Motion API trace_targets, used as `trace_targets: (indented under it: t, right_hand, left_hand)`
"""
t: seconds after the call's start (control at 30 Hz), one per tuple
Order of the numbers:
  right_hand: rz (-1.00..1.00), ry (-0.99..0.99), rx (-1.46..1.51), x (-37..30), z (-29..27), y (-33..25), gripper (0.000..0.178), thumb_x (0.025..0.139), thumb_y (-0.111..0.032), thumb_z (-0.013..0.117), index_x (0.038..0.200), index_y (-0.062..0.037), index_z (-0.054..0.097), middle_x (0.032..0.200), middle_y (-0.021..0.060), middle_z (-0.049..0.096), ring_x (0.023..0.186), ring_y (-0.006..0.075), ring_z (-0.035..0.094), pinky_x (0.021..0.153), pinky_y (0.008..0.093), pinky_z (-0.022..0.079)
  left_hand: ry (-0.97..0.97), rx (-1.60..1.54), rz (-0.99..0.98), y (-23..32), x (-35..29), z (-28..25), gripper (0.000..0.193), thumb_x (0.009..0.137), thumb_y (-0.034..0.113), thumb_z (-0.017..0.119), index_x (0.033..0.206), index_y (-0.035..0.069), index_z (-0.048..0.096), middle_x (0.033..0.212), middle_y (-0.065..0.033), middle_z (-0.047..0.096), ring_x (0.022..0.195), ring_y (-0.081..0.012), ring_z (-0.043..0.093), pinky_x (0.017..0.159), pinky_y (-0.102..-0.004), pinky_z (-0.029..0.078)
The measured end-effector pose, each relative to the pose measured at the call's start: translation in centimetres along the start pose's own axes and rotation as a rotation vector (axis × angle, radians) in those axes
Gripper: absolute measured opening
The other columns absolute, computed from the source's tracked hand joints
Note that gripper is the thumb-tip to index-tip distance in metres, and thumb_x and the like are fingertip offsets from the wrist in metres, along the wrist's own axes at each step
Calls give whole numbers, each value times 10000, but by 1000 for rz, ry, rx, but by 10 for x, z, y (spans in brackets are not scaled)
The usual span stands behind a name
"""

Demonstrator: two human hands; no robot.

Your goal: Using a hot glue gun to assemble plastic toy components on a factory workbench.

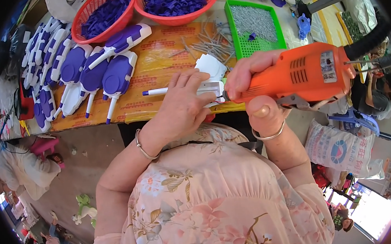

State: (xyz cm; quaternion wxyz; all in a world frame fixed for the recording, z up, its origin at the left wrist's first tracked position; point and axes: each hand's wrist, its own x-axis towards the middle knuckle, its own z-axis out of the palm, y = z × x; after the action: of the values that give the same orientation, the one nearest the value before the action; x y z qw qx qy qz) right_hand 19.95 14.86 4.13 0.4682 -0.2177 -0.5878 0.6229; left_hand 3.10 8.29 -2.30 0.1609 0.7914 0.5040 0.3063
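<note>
Right at the near edge of the yellow mat (pixel 163 56), the left hand (pixel 183 107) presses down on a white plastic toy (pixel 188 89) with a blue tip. The right hand (pixel 252 88) is wrapped tight round an orange electric screwdriver (pixel 301 74), its nose touching the toy. Beyond the mat sits a green tray (pixel 232 28) of screws.

Driver tip (pixel 224 96), perhaps hidden behind left hand (pixel 183 107)

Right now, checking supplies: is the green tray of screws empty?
No, the green tray beyond the orange power screwdriver holds a grey layer of small screws.
</note>
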Motion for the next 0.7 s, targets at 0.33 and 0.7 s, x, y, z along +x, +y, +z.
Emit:
trace_targets:
  t: [0.33, 0.7]
  right_hand:
    - [64, -5, 46, 3, 4, 6, 627, 688, -426, 862, 964, -23, 470, 770, 73, 562, 649, 184, 570, 640, 345, 513]
    - [70, -187, 53, -4, 1, 21, 645, 688, -378, 871, 1025, -70, 417, 811, 60, 534, 672, 171, 549, 663, 329, 501]
  left_hand:
    - [87, -178, -59, -6, -5, 6, 213, 622, 19, 714, 813, 40, 622, 1165, -155, 537, 1107, -354, 501, 953, -455, 388]
    - [155, -230, -3, -13, -7, 12, 267, 593, 16, 737, 833, 46, 622, 1116, -136, 536, 1070, -333, 521, 908, -444, 408]
